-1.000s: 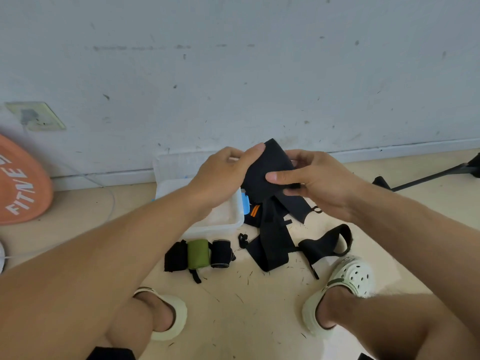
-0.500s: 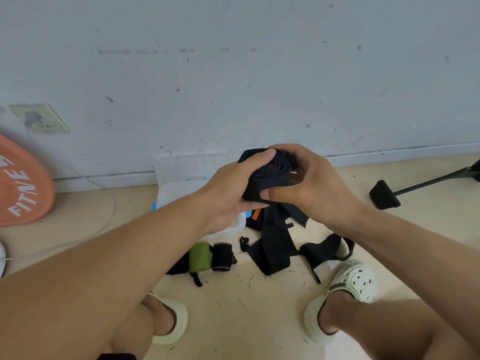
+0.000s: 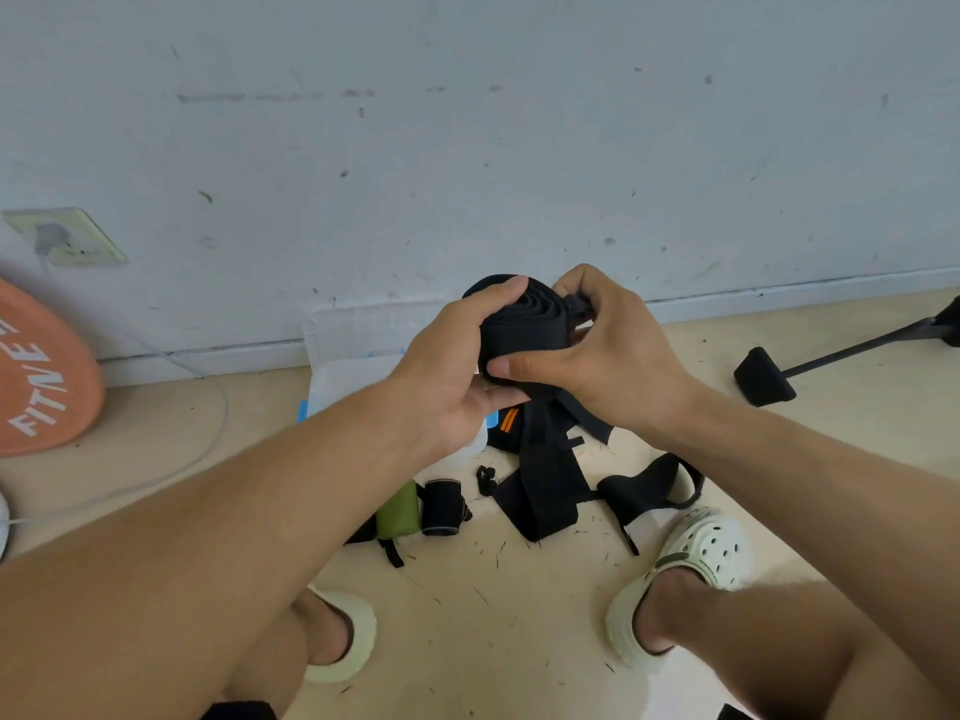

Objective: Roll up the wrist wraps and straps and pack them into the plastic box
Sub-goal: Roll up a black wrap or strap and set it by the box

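A black strap roll (image 3: 524, 335) is held up in the middle of the frame, above the plastic box (image 3: 358, 366). It is gripped by the left hand (image 3: 447, 376) and the right hand (image 3: 597, 350), with fingers curled tight around it. The roll's open end points up, and a loose tail hangs down. Two small rolls (image 3: 421, 509) lie on the floor, not yet packed. More straps (image 3: 545, 480) are left unrolled.

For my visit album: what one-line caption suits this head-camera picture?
Both hands grip a half-rolled black strap above the plastic box.
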Demonstrator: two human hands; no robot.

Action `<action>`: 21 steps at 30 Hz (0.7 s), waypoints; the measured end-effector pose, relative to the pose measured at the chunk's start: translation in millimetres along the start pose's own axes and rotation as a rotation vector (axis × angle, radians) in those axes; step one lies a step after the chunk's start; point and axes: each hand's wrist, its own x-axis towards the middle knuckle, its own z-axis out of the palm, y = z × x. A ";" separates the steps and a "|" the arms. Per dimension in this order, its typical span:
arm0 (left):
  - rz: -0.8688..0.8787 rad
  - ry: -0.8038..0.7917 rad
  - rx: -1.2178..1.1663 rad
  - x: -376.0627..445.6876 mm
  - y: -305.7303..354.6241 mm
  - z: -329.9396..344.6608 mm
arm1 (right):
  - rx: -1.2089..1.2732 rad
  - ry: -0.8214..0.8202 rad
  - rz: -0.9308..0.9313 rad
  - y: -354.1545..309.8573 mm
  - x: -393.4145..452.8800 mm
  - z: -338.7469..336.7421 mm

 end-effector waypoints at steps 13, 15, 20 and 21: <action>0.015 0.062 0.004 -0.9 -2.7 0.1 | -0.001 0.047 0.004 1.8 -0.9 11.5; -0.035 0.014 0.106 -0.3 -2.7 -4.1 | -0.009 0.072 0.048 6.6 -0.8 11.5; -0.036 -0.079 0.633 10.8 1.3 -23.9 | 0.348 -0.109 0.246 14.0 7.8 -10.1; 0.015 -0.071 0.624 14.1 1.3 -26.4 | 0.407 -0.168 0.261 14.0 8.3 -13.0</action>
